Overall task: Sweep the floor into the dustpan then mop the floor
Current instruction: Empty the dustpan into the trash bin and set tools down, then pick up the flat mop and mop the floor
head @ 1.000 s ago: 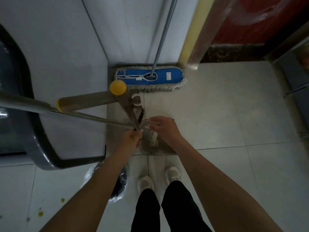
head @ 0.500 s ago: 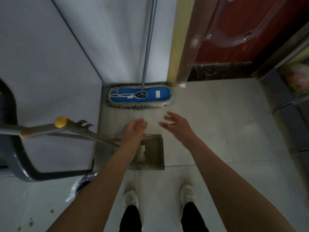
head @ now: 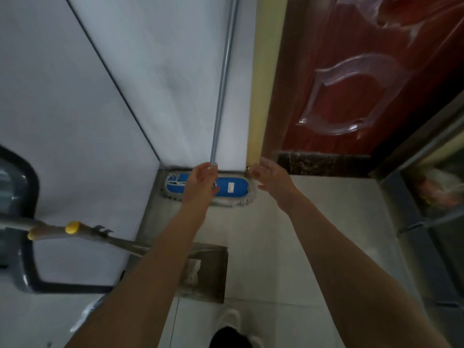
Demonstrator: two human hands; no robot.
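1. Flat mop, blue pad with a pale fringed edge (head: 239,188): lies on the floor in the corner, long side against the white wall (head: 163,71). Its grey metal pole (head: 224,84) rises upright along the wall.
2. Left hand (head: 200,182): over the left half of the pad, fingers relaxed and parted, grip wide and holding nothing. The fingertips are right at the foot of the pole; contact cannot be told.
3. Right hand (head: 270,180): just beside the pad's right end, fingers spread, grip wide, nothing held.
4. Grey metal dustpan (head: 213,270): on the pale tiled floor (head: 301,247), nearer the person than the mop, partly hidden by the left forearm, with pale litter inside. Its long handle (head: 120,243) slants up to the left and bears a yellow knob (head: 72,227).
5. Dark grey plastic chair frame (head: 27,259): at the left edge.
6. Dark red panelled door (head: 351,59): right of the wall.
7. White shoe (head: 232,318): bottom centre.
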